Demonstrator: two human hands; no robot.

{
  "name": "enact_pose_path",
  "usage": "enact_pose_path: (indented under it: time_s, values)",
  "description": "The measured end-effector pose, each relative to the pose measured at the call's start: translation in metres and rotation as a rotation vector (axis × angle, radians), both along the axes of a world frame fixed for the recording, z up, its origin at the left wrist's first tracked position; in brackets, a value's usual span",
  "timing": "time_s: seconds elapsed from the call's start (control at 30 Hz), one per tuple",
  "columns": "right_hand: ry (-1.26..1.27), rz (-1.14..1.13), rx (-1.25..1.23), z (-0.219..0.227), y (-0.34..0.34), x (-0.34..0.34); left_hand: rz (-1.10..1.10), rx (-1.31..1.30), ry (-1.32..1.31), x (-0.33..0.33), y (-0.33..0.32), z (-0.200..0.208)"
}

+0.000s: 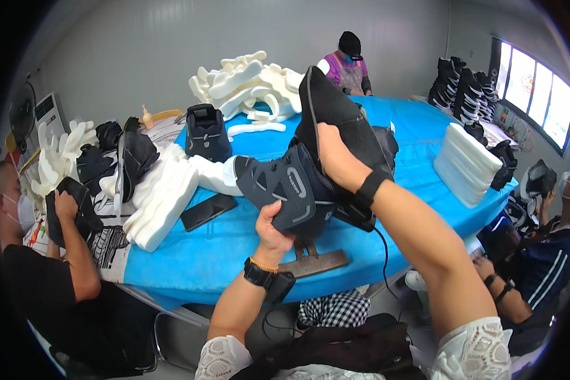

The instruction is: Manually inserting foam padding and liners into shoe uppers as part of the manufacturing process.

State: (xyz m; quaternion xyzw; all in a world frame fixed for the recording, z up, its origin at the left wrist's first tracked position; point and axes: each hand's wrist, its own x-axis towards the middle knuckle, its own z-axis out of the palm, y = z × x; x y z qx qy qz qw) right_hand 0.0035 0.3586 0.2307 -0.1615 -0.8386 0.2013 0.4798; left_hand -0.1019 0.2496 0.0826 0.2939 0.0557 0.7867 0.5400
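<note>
a grey-walled workroom with windows on the right is seen, and a table (190, 266) covered in blue sheeting fills the middle. above the near edge of the table a dark boot upper (310, 171) is held in the air, clear of the surface, its tall shaft pointing up and its grey-trimmed toe end turned to the left. the left hand (273, 225) is closed under the toe end, thumb on the side panel and fingers wrapped beneath. the right hand (337, 158) is pushed into the shaft opening; its fingers are hidden inside, so how far they are curled cannot be told.

the upper is judged light and soft-sided, likely to flop where it is unsupported; the stiffer moulded toe panel and the shaft rim look like the firmest places to be gripped.

a dark phone (208, 211) lies flat on the sheeting near the front left, beside a stack of white foam pads (161, 196). a metal stand (310, 256) sits at the near edge below the upper. a heap of white foam pieces (250, 85) is piled toward the far edge, and another white stack (465, 161) rests at the right edge. other workers are seated around the table with similar dark uppers.
</note>
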Motion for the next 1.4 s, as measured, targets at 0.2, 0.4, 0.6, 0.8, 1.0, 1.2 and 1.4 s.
enact_pose_path:
  time_s: [0.2, 0.4, 0.6, 0.8, 1.0, 1.2, 1.4]
  values:
    - [-0.14, -0.086, -0.027, 0.018, -0.007, 0.001, 0.02, -0.009, 0.012, -0.004, 0.001, -0.004]
    - [-0.139, -0.082, 0.026, 0.014, 0.003, -0.002, -0.163, -0.028, -0.046, -0.008, -0.006, -0.004]
    - [-0.163, -0.15, -0.042, 0.02, 0.012, -0.004, -0.203, -0.041, -0.09, -0.001, -0.005, -0.002]
    - [-0.23, -0.004, -0.232, 0.018, -0.01, 0.0, -0.128, -0.084, -0.112, 0.004, -0.01, 0.004]
    - [0.011, 0.349, -0.667, -0.021, 0.017, 0.0, -0.051, -0.106, -0.076, 0.011, -0.016, 0.006]
    - [0.132, 0.259, -0.285, -0.023, 0.012, -0.011, -0.051, -0.051, -0.035, -0.003, -0.01, -0.007]
    - [-0.102, -0.102, -0.071, -0.001, 0.026, -0.001, -0.068, 0.025, -0.013, -0.008, 0.004, 0.001]
